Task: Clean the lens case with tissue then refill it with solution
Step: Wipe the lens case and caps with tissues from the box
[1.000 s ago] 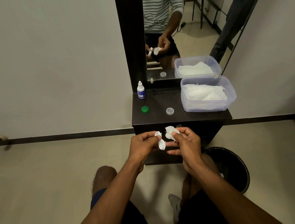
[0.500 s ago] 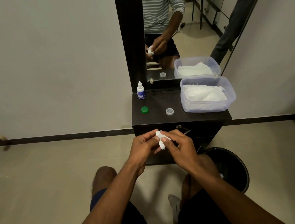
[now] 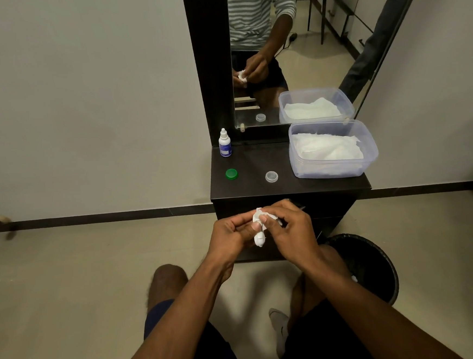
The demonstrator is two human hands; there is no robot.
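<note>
While the lens case (image 3: 259, 237) is pinched in the left hand (image 3: 231, 236), a tissue (image 3: 263, 216) is pressed onto its upper end by the right hand (image 3: 290, 229), both grips clenched; beyond them, the solution bottle (image 3: 224, 143) stands on the worktop (image 3: 256, 163).

Dim indoor light, soft shadows, wide-angle bending at edges, sharp centre

On the dark cabinet top (image 3: 256, 160), the solution bottle (image 3: 225, 143) stands at the back left, the green cap (image 3: 231, 174) and clear cap (image 3: 271, 176) lie apart toward the front, with bare surface between them. The tissue tub (image 3: 332, 149) fills the right side. A black bin (image 3: 375, 264) sits on the floor, lower right.
</note>
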